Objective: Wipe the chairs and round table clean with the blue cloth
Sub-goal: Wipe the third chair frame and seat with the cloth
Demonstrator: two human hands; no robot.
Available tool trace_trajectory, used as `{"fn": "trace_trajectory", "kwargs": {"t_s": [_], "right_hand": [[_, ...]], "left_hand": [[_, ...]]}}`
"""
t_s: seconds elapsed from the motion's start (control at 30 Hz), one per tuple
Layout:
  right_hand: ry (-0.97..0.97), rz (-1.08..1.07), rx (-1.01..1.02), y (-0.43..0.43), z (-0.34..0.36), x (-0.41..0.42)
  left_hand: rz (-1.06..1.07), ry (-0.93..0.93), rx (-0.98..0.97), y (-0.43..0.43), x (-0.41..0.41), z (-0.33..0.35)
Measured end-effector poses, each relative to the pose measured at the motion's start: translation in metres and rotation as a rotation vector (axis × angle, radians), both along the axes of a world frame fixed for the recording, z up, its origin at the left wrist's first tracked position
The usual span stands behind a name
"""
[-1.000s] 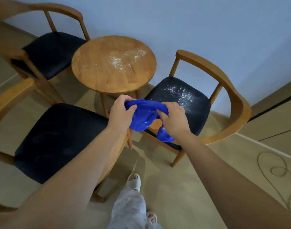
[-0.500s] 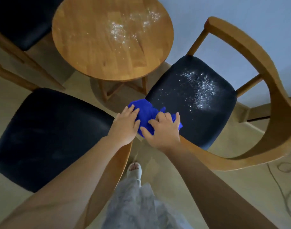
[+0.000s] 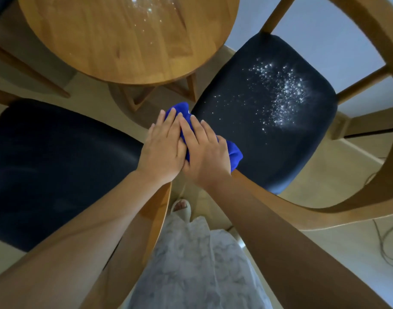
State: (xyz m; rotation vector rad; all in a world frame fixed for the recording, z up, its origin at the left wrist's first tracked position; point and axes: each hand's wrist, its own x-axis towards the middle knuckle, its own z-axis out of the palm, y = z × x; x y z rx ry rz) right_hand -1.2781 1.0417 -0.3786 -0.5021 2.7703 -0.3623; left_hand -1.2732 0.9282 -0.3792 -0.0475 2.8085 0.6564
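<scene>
Left hand (image 3: 163, 150), right hand (image 3: 205, 153) side by side; each grip flat, fingers straight, pressing blue cloth (image 3: 235, 153) onto chair seat (image 3: 269, 139) corner (white specks (image 3: 284, 101) farther back).

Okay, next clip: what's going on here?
A person's left hand and right hand press a blue cloth, side by side, at the near corner of the right chair seat. Scattered white powder lies on that seat and on the round table, not yet wiped.
</scene>
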Motion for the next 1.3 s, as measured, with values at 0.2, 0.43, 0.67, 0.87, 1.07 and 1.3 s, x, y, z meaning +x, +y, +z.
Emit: {"fn": "trace_trajectory", "kwargs": {"t_s": [0.2,0.43,0.67,0.87,1.07,1.3], "right_hand": [[-0.006,0.022,0.075,0.025,0.000,0.020],[-0.045,0.070,0.063,0.091,0.002,0.061],[0.075,0.072,0.111,0.176,-0.013,0.097],[0.193,0.087,0.073,0.264,-0.022,0.115],[0.440,0.188,0.089,0.371,-0.031,0.102],[0.389,0.266,0.134,0.431,-0.002,0.061]], "left_hand": [[-0.103,0.050,-0.141,0.020,0.021,-0.002],[-0.086,0.035,-0.153,0.083,0.067,-0.003],[-0.116,0.063,-0.203,0.168,0.100,-0.004],[-0.163,0.065,-0.186,0.250,0.117,-0.006],[-0.141,0.020,-0.163,0.352,0.113,-0.011],[0.024,0.010,0.094,0.416,0.080,-0.009]]}}
